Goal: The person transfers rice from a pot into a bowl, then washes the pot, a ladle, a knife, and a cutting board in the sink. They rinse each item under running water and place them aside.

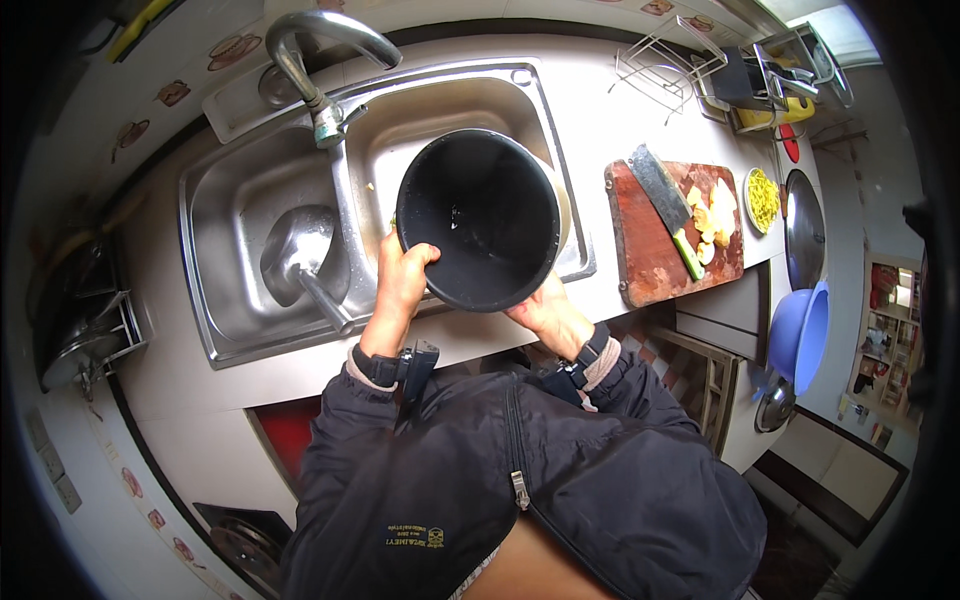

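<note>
Both hands hold a round black pot (pixel 480 217) over the right basin of the steel double sink (pixel 450 90). My left hand (pixel 401 274) grips its left rim, thumb on the edge. My right hand (pixel 551 315) supports it at the lower right, its fingers partly hidden beneath. The pot's dark inside faces me, with a few bright specks or glints in it. Behind it, part of a pale round rim shows in the basin. A curved chrome faucet (pixel 330 37) rises at the divider between the basins.
A large steel ladle (pixel 304 251) lies in the left basin. Right of the sink, a cleaver (pixel 664 187) and cut yellowish pieces (pixel 716 214) lie on a wooden cutting board (pixel 637 255). Beyond are a bowl of yellow shreds (pixel 763 201), a wire rack (pixel 667 67) and a blue basin (pixel 795 334).
</note>
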Action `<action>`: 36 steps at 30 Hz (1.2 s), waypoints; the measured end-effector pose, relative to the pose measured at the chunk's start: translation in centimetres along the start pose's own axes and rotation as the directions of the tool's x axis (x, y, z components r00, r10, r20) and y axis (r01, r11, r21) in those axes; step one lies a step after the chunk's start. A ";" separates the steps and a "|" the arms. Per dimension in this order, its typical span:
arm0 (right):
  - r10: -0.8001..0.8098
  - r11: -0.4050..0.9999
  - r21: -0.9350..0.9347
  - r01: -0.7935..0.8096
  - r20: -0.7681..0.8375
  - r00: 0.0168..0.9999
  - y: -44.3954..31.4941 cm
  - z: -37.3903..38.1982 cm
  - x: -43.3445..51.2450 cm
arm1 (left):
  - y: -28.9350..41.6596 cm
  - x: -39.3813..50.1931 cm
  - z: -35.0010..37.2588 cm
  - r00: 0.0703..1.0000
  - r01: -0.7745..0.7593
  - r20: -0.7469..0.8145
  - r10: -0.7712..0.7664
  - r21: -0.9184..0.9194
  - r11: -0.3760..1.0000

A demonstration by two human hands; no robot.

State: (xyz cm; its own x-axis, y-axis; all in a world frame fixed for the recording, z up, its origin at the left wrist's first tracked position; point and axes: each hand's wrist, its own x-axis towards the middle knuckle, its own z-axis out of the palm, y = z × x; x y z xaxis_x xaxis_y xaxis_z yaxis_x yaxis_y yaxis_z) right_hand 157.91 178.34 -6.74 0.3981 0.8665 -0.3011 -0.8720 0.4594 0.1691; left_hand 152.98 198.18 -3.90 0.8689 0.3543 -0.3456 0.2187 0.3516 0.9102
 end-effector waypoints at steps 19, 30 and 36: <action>-0.438 0.275 -0.951 0.141 0.007 0.899 -3.1 8.3 -0.3 | -3.2 0.0 1.5 0.987 -0.157 0.030 0.155 0.283 0.946; -0.305 -0.894 -0.369 -0.254 0.086 0.948 -1.4 1.3 9.4 | -1.8 -0.6 3.1 0.893 -0.384 -0.009 0.450 0.504 0.773; -0.106 -0.352 -0.924 0.147 0.195 0.975 -0.7 -1.0 11.2 | -1.8 -0.1 1.6 0.872 -0.453 0.022 0.488 0.413 0.790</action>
State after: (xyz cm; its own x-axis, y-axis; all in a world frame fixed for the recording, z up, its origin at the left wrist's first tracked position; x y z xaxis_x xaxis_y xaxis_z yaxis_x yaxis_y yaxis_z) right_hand 162.72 187.53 -11.16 0.5362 0.8343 -0.1281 0.1020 -0.2147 -0.9714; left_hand 153.24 196.12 -5.11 0.8748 0.4613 0.1480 -0.0373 -0.2405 0.9699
